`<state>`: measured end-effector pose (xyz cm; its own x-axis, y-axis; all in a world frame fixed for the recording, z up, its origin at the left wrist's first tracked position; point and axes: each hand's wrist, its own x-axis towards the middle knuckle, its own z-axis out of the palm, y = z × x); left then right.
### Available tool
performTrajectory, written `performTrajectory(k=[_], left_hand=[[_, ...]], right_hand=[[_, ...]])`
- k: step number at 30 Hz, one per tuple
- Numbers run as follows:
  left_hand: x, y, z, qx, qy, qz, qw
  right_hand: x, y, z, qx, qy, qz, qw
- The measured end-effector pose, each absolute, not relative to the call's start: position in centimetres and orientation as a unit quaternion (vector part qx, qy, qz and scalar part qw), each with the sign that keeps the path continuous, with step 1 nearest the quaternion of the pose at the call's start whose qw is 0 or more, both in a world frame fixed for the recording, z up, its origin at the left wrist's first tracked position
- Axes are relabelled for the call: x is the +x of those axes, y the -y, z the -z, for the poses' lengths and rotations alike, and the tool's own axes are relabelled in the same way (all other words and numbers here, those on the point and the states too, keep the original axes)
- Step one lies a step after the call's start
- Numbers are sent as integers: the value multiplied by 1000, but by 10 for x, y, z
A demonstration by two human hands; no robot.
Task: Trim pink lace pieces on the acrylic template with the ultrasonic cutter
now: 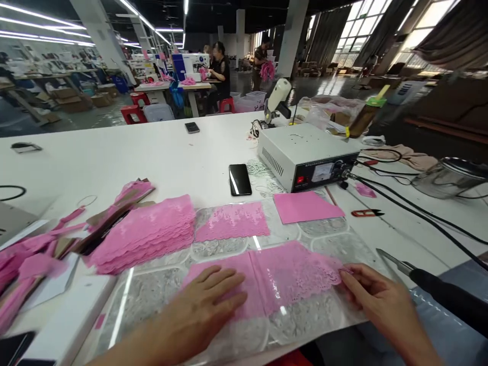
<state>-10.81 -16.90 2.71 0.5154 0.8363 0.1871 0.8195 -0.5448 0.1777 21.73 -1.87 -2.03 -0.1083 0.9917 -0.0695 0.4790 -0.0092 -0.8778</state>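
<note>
Left hand (208,300) open and flat, palm down, fingers spread on the left end of the pink lace strip (293,277). Right hand (377,300) loosely curled at the strip's scalloped right end, fingertips touching the edge; pinching or merely resting, cannot tell. Stretched flat between the two hands, on a clear plastic sheet (152,300) over the white table (114,157). Just beyond the strip, a shorter lace piece (232,221) and a plain pink sheet (303,206) side by side. Beyond and left of the strip, a thick stack of pink lace (148,234). Right of the strip, near the right hand, a black-handled tool (438,290); farther beyond that, red snips (366,213). Well beyond the strip, a black phone (240,179) and a white control box (305,155).
</note>
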Motion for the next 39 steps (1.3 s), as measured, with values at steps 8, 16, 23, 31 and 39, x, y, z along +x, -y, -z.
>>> performTrajectory(k=[8,16,23,31,39], left_hand=[[-77,117,-17,895,-434,-59,83],[-79,102,-31,914,-395,-61,64],[-54,10,-35,840,-529,-50,109],[-36,-86,-24,802,-574,35,164],[-40,-91,-23,791,-565,43,231]], right_hand=[[243,7,24,-606,672,-323,277],[244,1,26,-578,747,-196,264],[213,-47,5,-490,775,-216,335],[176,-91,-3,-430,798,-264,329],[179,-97,4,-427,798,-277,322]])
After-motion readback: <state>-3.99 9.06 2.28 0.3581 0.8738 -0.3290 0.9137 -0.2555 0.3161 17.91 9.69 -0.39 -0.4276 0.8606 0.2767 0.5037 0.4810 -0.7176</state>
